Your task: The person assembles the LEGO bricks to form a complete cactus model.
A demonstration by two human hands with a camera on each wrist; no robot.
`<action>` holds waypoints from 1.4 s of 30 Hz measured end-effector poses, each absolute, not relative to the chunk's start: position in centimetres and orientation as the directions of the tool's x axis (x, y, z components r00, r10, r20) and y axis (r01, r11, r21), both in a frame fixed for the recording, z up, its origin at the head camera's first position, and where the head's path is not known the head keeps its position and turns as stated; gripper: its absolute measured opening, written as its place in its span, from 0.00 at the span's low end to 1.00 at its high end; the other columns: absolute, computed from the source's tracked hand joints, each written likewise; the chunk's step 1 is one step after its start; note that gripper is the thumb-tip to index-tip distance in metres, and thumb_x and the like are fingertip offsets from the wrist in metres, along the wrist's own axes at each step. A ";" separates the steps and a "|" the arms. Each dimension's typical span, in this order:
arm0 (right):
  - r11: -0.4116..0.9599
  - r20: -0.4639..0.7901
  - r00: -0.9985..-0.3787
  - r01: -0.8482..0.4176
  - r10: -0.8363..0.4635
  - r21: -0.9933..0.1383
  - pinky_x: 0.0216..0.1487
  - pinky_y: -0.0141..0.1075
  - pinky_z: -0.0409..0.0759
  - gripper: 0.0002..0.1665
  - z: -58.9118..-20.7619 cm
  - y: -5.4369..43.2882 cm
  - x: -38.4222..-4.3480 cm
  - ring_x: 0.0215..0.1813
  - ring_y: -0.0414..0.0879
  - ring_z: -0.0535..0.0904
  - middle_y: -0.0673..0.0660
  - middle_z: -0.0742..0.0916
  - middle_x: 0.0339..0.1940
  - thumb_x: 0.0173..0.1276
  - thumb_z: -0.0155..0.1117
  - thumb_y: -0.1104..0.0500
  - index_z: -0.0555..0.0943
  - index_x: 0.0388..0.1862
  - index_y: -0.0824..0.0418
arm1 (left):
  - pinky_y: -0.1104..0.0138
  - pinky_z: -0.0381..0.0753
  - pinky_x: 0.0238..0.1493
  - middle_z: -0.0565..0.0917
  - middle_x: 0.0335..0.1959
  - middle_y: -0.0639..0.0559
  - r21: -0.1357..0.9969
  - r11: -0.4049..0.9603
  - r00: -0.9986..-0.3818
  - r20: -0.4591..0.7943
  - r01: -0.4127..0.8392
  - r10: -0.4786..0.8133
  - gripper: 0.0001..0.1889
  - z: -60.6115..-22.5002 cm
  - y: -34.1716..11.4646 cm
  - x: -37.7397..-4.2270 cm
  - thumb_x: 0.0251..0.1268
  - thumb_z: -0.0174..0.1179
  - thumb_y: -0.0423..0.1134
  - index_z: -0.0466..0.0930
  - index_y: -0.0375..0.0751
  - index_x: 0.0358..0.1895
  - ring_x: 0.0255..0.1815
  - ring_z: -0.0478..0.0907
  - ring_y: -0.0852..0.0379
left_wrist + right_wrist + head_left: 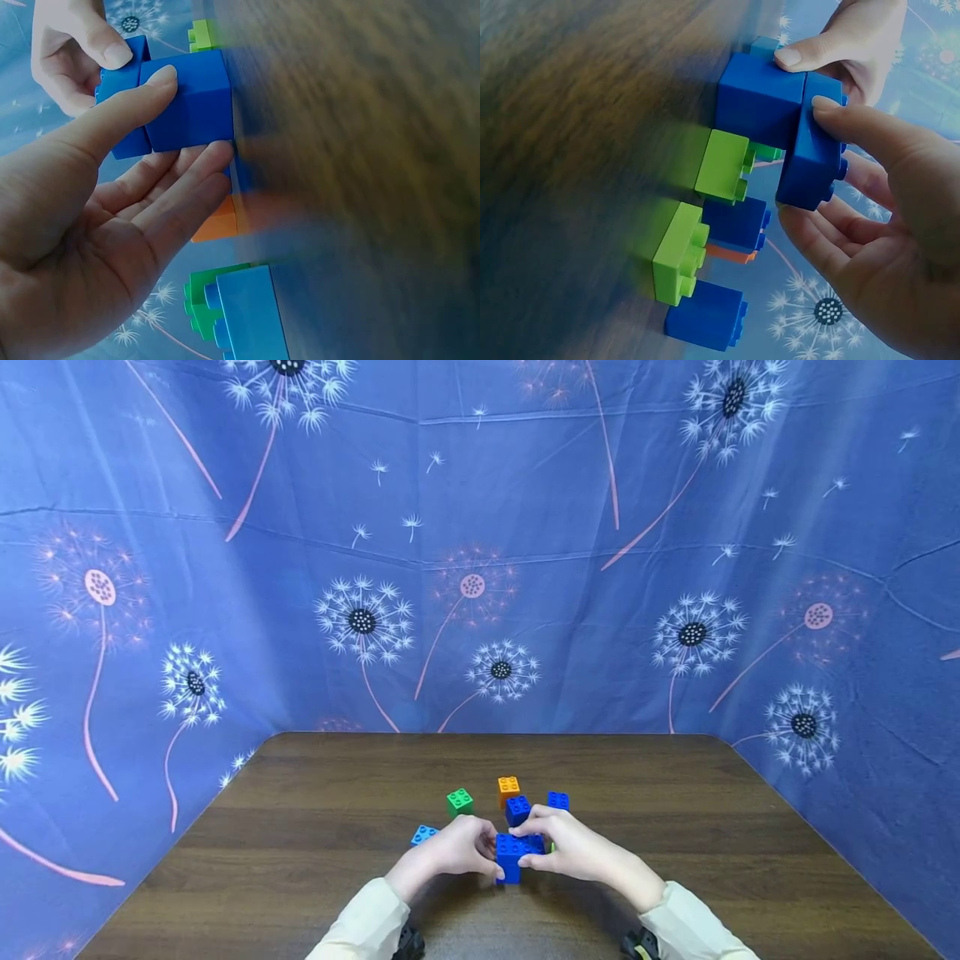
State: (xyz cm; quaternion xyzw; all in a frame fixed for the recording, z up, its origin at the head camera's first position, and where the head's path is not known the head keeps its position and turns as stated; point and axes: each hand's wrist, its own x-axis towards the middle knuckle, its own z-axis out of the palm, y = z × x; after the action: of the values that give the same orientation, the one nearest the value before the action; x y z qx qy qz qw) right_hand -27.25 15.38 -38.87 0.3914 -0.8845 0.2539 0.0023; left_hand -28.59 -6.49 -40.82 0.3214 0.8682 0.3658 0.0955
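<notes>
Both hands meet over a pair of dark blue toy bricks near the front middle of the table. My left hand (459, 847) holds the lower, taller block (193, 97), thumb on its near face and fingers along the far side. On its studded side sits a flatter, longer blue brick (807, 165), pressed close with a thin seam between them and sticking out to the right. My right hand (568, 850) pinches this flatter brick by its overhanging end, between thumb and fingers.
Behind the hands stand a green brick (460, 802), an orange brick (508, 788) and two dark blue bricks, one nearer (517, 812) and one to the right (558, 800). A light blue brick (423, 835) is left. Two lime bricks (724, 166) stand near the right hand.
</notes>
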 end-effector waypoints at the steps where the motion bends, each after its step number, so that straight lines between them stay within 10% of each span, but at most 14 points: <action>1: 0.565 0.204 -0.694 -0.693 -0.690 -0.448 0.32 0.28 0.74 0.22 -38.9 15.4 -27.3 0.34 0.36 0.70 0.49 0.79 0.36 0.61 0.67 0.52 0.82 0.51 0.62 | 0.76 0.79 0.33 0.85 0.30 0.47 0.692 0.529 -0.774 0.070 0.492 0.629 0.15 -40.8 -6.5 -28.6 0.48 0.72 0.36 0.79 0.33 0.37 0.29 0.83 0.62; 28: 0.558 0.267 -0.683 -0.718 -0.680 -0.416 0.30 0.23 0.66 0.20 -39.3 16.1 -26.2 0.33 0.40 0.69 0.45 0.72 0.29 0.58 0.69 0.51 0.84 0.48 0.58 | 0.77 0.79 0.34 0.86 0.32 0.47 0.716 0.502 -0.753 0.049 0.485 0.656 0.14 -40.7 -6.2 -27.9 0.48 0.71 0.36 0.80 0.34 0.37 0.31 0.83 0.62; 42: 0.530 0.270 -0.707 -0.683 -0.654 -0.503 0.37 0.32 0.77 0.18 -39.5 16.5 -26.5 0.36 0.33 0.73 0.47 0.81 0.34 0.56 0.71 0.49 0.81 0.41 0.58 | 0.77 0.78 0.34 0.86 0.30 0.46 0.732 0.491 -0.753 0.045 0.472 0.656 0.13 -40.8 -6.0 -28.0 0.48 0.71 0.34 0.77 0.37 0.34 0.30 0.83 0.62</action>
State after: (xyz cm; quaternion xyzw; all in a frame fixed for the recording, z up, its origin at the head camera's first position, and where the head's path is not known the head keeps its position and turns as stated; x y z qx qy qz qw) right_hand -26.51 16.49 -39.46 0.3820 -0.8744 0.2981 0.0243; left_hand -27.98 -6.00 -40.80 0.3297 0.8550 0.3817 0.1210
